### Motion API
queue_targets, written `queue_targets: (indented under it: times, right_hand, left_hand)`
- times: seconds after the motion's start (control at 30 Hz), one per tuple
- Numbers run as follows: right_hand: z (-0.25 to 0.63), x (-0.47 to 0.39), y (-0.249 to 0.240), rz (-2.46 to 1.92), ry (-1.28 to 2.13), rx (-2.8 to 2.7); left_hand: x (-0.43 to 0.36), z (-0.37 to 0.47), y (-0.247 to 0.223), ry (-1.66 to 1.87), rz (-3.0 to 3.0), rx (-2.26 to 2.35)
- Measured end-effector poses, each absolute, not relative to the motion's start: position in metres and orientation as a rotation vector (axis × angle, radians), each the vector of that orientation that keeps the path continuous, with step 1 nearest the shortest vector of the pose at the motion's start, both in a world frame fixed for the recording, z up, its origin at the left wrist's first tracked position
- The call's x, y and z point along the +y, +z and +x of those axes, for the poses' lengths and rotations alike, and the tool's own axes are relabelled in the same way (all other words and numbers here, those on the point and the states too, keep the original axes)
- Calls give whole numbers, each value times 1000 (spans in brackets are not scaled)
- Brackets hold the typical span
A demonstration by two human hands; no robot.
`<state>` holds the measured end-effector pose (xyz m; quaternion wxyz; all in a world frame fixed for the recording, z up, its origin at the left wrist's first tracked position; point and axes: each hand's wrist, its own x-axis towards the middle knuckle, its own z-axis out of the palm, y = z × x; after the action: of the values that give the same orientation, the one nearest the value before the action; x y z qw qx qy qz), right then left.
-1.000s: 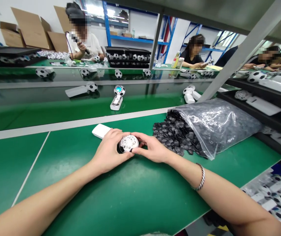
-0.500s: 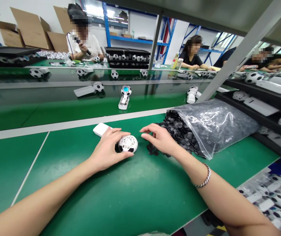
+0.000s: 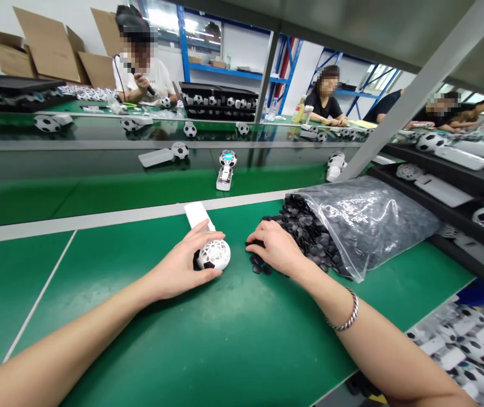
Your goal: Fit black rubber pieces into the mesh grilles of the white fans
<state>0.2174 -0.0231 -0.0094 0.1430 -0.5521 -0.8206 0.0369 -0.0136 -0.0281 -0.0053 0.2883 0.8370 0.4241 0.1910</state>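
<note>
My left hand (image 3: 180, 262) curls around the round head of a white football-patterned handheld fan (image 3: 215, 254), thumb and fingers on opposite sides. The head has an openwork white grille with a few black patches; its white handle (image 3: 198, 215) points away from me on the green bench. To the right, my right hand (image 3: 276, 247) reaches down at the near edge of a heap of small black pentagonal pieces (image 3: 303, 223). Its thumb and fingers close on a black piece (image 3: 257, 243), partly hidden by them. Loose pieces lie just below these fingers.
A clear plastic bag (image 3: 377, 217) spills the black pieces. Black trays (image 3: 449, 195) with fans stand at right, beside a slanted grey post (image 3: 411, 96). More fans lie on the green conveyor (image 3: 97, 175) beyond a pale rail. Several people sit across it.
My right hand has lowered onto the black pieces and its fingers have closed. The fan in my left hand has turned, its handle now pointing more directly away from me.
</note>
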Motion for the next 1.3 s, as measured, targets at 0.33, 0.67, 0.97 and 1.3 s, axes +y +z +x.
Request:
queue_targets:
  times: [0.33,0.67,0.97,1.3]
  right_hand:
    - [208,-23,-10,-1557,-267,-2545]
    - [201,-41,-2,-878,395,-2268]
    - [193,-46,-3,-659,385,-2355]
    - [203,-41,5,-1006,450,-2338]
  left_hand:
    - [-27,-16,-12,610,2212,974]
    - [-25,-14,-13,617,2251,924]
    - [-27,-14,-13,627,2257,915]
    - [-26,-14,-12,606,2262,906]
